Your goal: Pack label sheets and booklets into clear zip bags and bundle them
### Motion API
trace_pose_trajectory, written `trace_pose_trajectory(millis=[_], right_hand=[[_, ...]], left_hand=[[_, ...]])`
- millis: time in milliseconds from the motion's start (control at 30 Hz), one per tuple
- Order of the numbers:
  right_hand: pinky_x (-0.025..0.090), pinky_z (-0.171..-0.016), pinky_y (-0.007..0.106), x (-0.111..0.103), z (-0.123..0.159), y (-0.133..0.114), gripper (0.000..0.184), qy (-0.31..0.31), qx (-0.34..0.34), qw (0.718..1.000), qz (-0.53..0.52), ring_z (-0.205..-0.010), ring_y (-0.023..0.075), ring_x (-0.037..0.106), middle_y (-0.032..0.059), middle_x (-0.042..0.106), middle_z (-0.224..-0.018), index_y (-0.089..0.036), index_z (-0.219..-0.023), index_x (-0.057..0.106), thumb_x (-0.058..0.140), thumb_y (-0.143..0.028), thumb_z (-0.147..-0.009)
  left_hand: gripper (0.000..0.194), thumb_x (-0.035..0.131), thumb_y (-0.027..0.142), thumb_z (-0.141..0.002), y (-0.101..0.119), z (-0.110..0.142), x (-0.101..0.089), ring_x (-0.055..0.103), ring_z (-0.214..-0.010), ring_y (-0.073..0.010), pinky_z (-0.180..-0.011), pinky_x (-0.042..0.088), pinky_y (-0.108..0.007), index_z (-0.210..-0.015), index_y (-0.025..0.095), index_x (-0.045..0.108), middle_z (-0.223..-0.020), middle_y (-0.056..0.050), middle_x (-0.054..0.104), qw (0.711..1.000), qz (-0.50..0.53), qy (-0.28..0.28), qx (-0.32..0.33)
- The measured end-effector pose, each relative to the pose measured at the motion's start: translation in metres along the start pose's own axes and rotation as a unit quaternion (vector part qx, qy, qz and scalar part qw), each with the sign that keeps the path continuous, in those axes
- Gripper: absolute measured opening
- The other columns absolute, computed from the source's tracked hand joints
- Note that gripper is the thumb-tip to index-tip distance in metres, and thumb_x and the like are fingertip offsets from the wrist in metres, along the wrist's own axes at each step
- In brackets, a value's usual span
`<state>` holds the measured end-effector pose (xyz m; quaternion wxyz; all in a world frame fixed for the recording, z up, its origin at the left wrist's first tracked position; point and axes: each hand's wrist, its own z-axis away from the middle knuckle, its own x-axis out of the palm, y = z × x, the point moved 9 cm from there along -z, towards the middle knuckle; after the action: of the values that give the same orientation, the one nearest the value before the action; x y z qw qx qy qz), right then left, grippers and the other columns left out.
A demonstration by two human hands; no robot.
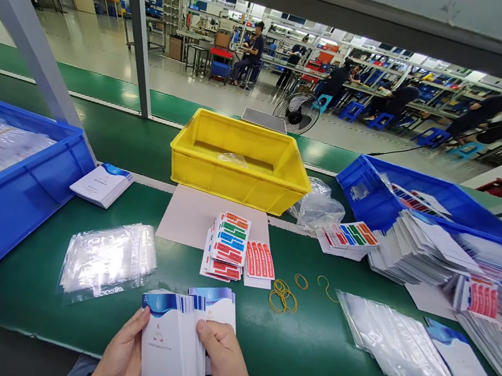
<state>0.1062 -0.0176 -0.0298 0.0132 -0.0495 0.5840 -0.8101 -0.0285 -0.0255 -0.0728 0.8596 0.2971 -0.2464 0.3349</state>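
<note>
A fanned stack of white booklets with blue tops is held between both hands over the front edge of the green table. My left hand grips the stack's left side, its thumb at the upper edge. On the right side, my right hand is closed on the same stack, thumb across the front. Just behind lie more blue-topped booklets, partly hidden. Farther back are colored sticker sheets and red sticker sheets. Yellow rubber bands lie to their right, and clear plastic bags to the left.
A yellow bin stands at the back, between a left blue bin of plastic bags and a right blue bin. Piled booklets and clear bags occupy the right. A booklet stack sits back left. People work beyond.
</note>
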Motion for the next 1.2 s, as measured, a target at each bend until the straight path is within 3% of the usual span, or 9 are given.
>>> trace_pose_trajectory(millis=[167,367,500,633,700,767,867,1000,1200], right_hand=[[0.035,-0.053,0.021,-0.006,0.004,-0.022,0.032,0.066,-0.102,0.987,0.105,-0.057,0.0116,0.042,-0.0024,0.047,-0.063,-0.018,-0.069,0.047,0.040,-0.044,-0.086],[0.041,-0.054,0.021,-0.032,0.011,-0.038,0.027,0.122,-0.129,0.977,0.115,-0.057,0.0129,0.050,-0.0012,0.053,-0.061,-0.017,-0.073,0.054,0.043,-0.037,-0.087],[0.049,-0.071,0.030,-0.068,0.007,-0.029,0.036,0.154,-0.091,0.981,0.070,-0.078,0.0205,0.060,0.0083,0.065,-0.090,-0.016,-0.107,0.056,0.048,-0.042,-0.083],[0.036,-0.096,0.041,-0.096,0.011,-0.030,0.049,0.250,-0.119,0.947,0.160,-0.111,0.0258,0.048,0.0121,0.052,-0.122,-0.019,-0.119,0.051,0.053,-0.047,-0.078],[0.035,-0.096,0.040,-0.080,0.007,-0.027,0.045,0.191,-0.102,0.964,0.151,-0.109,0.0252,0.049,0.0119,0.054,-0.118,-0.019,-0.113,0.056,0.048,-0.050,-0.081],[0.043,-0.084,0.036,-0.042,0.003,-0.019,0.047,0.050,-0.054,0.994,0.086,-0.092,0.0230,0.057,0.0109,0.061,-0.101,-0.017,-0.104,0.061,0.041,-0.054,-0.084],[0.042,-0.067,0.029,0.006,0.007,-0.021,0.049,-0.090,-0.025,0.995,0.022,-0.068,0.0171,0.052,0.0042,0.058,-0.073,-0.015,-0.083,0.062,0.036,-0.057,-0.085],[0.030,-0.055,0.023,0.015,0.006,-0.020,0.045,-0.074,-0.027,0.996,0.043,-0.057,0.0110,0.034,-0.0030,0.039,-0.060,-0.017,-0.059,0.044,0.040,-0.055,-0.084],[0.022,-0.050,0.023,0.006,0.003,-0.012,0.047,-0.033,-0.014,0.995,0.089,-0.054,0.0099,0.024,-0.0048,0.026,-0.056,-0.020,-0.053,0.028,0.040,-0.056,-0.082]], left_hand=[[0.010,0.067,0.025,-0.072,0.001,0.002,0.008,0.067,-0.066,-0.0184,-0.072,0.053,-0.030,-0.069,0.016,0.063,-0.067,-0.001,0.070,1.000,-0.018,-0.020,0.014],[0.005,0.062,0.020,-0.077,0.004,0.003,0.004,0.068,-0.072,-0.0210,-0.075,0.053,-0.033,-0.077,0.017,0.065,-0.074,-0.003,0.072,1.000,-0.008,-0.018,-0.004],[0.009,0.057,0.017,-0.080,0.012,0.001,-0.008,0.069,-0.075,-0.0228,-0.074,0.054,-0.037,-0.079,0.015,0.065,-0.079,-0.007,0.073,1.000,0.017,0.005,-0.010],[0.011,0.054,0.016,-0.082,0.015,0.000,-0.010,0.069,-0.075,-0.0236,-0.073,0.054,-0.039,-0.082,0.013,0.065,-0.081,-0.010,0.074,0.999,0.026,0.020,-0.014],[0.010,0.056,0.016,-0.081,0.013,0.000,-0.007,0.069,-0.072,-0.0222,-0.071,0.055,-0.037,-0.081,0.013,0.065,-0.078,-0.009,0.073,0.999,0.024,0.019,-0.014],[0.007,0.059,0.016,-0.078,0.009,0.000,-0.002,0.068,-0.070,-0.0211,-0.069,0.055,-0.035,-0.078,0.013,0.065,-0.075,-0.007,0.073,1.000,0.015,0.009,-0.009],[0.005,0.066,0.019,-0.073,0.007,0.001,0.005,0.068,-0.070,-0.0213,-0.070,0.055,-0.033,-0.075,0.014,0.065,-0.070,-0.004,0.071,1.000,-0.003,-0.010,0.008],[0.010,0.071,0.022,-0.069,0.007,0.003,0.008,0.067,-0.074,-0.0213,-0.072,0.054,-0.031,-0.073,0.016,0.064,-0.065,-0.001,0.068,0.999,-0.020,-0.015,0.028],[0.015,0.072,0.025,-0.068,0.007,0.005,0.009,0.066,-0.076,-0.0200,-0.074,0.052,-0.030,-0.077,0.017,0.064,-0.073,0.000,0.069,0.999,-0.022,-0.014,0.032]])
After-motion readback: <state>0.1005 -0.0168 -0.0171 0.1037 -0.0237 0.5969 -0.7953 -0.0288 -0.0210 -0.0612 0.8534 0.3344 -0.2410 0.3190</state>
